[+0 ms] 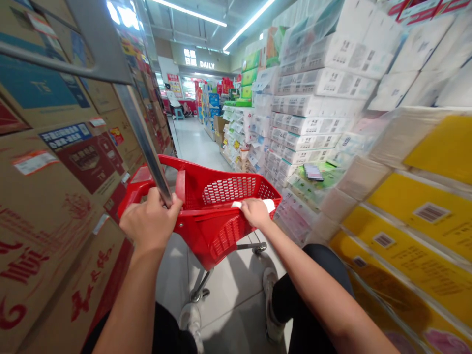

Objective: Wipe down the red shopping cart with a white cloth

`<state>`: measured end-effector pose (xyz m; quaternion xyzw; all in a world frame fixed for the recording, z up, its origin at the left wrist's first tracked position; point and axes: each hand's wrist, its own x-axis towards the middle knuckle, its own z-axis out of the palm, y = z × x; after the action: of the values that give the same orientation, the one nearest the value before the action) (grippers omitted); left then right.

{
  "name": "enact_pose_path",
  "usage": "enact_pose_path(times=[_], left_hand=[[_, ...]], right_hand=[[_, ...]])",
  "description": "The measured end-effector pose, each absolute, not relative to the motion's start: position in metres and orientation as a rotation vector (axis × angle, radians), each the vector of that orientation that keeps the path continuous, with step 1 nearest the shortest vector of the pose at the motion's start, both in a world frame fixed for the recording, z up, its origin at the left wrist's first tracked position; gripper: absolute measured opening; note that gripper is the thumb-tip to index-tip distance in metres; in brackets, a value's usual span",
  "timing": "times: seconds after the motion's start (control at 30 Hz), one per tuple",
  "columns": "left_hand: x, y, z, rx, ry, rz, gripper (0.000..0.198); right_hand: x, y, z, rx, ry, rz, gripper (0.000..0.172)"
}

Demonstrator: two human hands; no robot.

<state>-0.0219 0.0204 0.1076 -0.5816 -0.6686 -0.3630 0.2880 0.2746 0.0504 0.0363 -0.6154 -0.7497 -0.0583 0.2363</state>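
Observation:
A red plastic shopping cart [221, 194] on a metal frame with wheels stands in the aisle right in front of me. My left hand [151, 221] is closed around a slanted grey metal bar [142, 130] at the cart's left side. My right hand [255, 212] rests on the cart's near right rim, fingers closed on a white piece of paper [268, 203]. My legs in dark trousers and light shoes [271, 305] show below the cart.
Stacked brown cardboard boxes [47, 187] wall the left side. Stacks of white wrapped packs [313, 108] and yellow packages [424, 216] line the right. The grey tiled aisle [195, 142] runs ahead toward more shelves and a lit "DAILY" sign [206, 64].

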Motion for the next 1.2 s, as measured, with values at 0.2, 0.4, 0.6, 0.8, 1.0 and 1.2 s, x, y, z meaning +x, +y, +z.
enact_pose_path(times=[0.2, 0.4, 0.6, 0.8, 1.0, 1.2], left_hand=[[-0.021, 0.02, 0.105, -1.549, -1.79, -0.996, 0.038], [-0.01, 0.023, 0.105, -1.56, -1.82, -1.001, 0.037], [-0.004, 0.022, 0.109, -1.559, -1.84, -1.003, 0.037], [-0.014, 0.02, 0.111, -1.572, -1.859, -1.009, 0.033], [-0.018, 0.02, 0.112, -1.592, -1.861, -0.999, 0.032], [-0.009, 0.019, 0.112, -1.586, -1.884, -1.053, 0.027]], right_hand=[[0.341, 0.055, 0.034, -1.909, -1.945, -0.188, 0.043], [0.237, 0.04, 0.046, -1.53, -2.123, -0.033, 0.045], [0.138, 0.017, 0.087, -1.016, -2.1, 0.217, 0.036], [0.198, 0.037, 0.073, -1.059, -2.257, 0.312, 0.035], [0.283, 0.065, 0.028, -1.613, -2.244, -0.12, 0.044], [0.319, 0.06, 0.023, -1.846, -2.158, -0.249, 0.048]])
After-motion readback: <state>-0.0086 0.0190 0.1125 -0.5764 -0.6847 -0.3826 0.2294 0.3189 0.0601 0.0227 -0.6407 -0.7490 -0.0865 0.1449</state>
